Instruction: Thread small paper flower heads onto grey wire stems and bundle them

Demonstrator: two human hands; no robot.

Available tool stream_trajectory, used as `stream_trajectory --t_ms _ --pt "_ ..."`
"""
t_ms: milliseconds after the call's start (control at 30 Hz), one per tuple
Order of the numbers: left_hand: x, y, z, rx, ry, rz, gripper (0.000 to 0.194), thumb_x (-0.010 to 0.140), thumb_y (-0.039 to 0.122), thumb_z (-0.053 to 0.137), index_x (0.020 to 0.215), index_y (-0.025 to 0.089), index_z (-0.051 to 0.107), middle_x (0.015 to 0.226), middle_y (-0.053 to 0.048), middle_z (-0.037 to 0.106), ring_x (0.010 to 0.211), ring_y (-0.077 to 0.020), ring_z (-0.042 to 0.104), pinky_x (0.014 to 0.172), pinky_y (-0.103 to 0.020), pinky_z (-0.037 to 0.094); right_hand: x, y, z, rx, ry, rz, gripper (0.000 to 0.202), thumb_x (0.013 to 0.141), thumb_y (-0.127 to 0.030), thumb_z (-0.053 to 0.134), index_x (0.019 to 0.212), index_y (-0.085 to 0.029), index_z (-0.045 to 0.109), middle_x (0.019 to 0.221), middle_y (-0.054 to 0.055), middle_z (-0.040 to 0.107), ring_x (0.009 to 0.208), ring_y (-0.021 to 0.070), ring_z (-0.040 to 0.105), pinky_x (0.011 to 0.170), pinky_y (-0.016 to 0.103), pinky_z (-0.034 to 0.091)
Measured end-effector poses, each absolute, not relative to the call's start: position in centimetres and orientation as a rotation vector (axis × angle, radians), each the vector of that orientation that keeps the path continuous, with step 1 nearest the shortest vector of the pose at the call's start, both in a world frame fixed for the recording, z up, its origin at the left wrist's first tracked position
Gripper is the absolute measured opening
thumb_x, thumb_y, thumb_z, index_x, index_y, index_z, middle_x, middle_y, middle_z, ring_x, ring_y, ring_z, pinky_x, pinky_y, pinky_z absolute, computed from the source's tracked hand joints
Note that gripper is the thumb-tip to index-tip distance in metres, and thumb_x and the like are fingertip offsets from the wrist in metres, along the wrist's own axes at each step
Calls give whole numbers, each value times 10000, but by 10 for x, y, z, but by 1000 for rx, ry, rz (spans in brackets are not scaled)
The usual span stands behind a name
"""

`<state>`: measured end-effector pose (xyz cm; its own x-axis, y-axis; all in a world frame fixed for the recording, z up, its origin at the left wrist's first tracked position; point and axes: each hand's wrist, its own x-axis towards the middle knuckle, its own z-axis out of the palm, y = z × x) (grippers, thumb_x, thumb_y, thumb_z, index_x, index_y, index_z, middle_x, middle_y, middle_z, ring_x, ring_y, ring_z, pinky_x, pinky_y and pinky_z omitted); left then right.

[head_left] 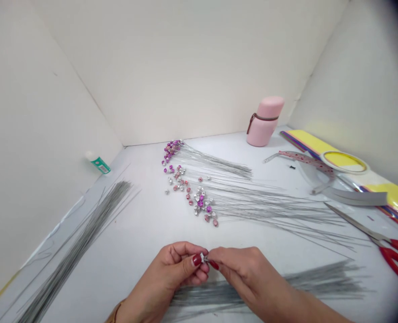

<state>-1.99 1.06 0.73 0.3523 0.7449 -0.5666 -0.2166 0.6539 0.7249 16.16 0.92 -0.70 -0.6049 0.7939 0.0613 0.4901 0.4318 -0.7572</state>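
Close to the near edge, my left hand [177,271] and my right hand [253,276] meet fingertip to fingertip. Between the left thumb and forefinger is a small silver foil piece [202,258]. The right thumb and forefinger pinch at its right side, where a thin stem seems to show; the fingers cover most of it. Under both hands lies a bundle of loose grey wires [323,280]. Beyond them, wire stems tipped with silver, pink and purple foil buds [201,202] are spread out, and a tighter bunch of purple-tipped stems [212,160] lies farther back.
Another grey wire bundle [84,244] lies at left, near a glue stick [100,164]. A pink flask [265,122] stands at the back. At right are red-handled scissors [375,235], pink-patterned pliers [306,161], a tape roll [345,161] and yellow sheets [309,141]. White walls enclose the table.
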Motion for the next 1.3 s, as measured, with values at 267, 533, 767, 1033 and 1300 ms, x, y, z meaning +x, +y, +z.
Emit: stream_trajectory --t_ms 267,533,767,1033,1300 --pt "-18 11 6 809 1143 686 176 681 291 668 771 141 673 666 -29 662 617 -102 568 618 -186 435 162 13 -7 -1128 -2472 688 182 836 -102 375 781 -217 504 666 -36 590 563 100 530 531 194 338" --pt "-23 6 7 1605 1273 729 133 759 255 562 810 215 679 729 -46 679 677 -174 610 643 -237 453 162 9 -6 -1203 -2614 506 148 770 -68 418 767 -210 459 567 -52 586 440 101 510 431 224 247" --pt "-20 6 10 1622 1286 626 167 780 282 525 749 202 668 666 -52 658 621 -174 597 596 -234 445 160 4 0 -980 -2624 150 243 700 -12 342 712 -175 522 551 10 557 427 142 461 433 271 250" --pt "-27 4 18 1908 1065 656 171 803 177 483 773 189 651 679 -53 648 637 -147 579 596 -207 418 154 2 3 -1169 -2123 1346 269 878 -222 294 707 -168 495 438 -73 369 373 71 359 388 161 293" --pt "-23 2 26 1247 1181 477 195 787 294 518 663 156 579 609 -14 619 601 -124 572 580 -200 440 156 -3 2 -947 -2508 560 310 848 -107 290 728 -141 573 589 56 583 472 136 488 429 233 303"
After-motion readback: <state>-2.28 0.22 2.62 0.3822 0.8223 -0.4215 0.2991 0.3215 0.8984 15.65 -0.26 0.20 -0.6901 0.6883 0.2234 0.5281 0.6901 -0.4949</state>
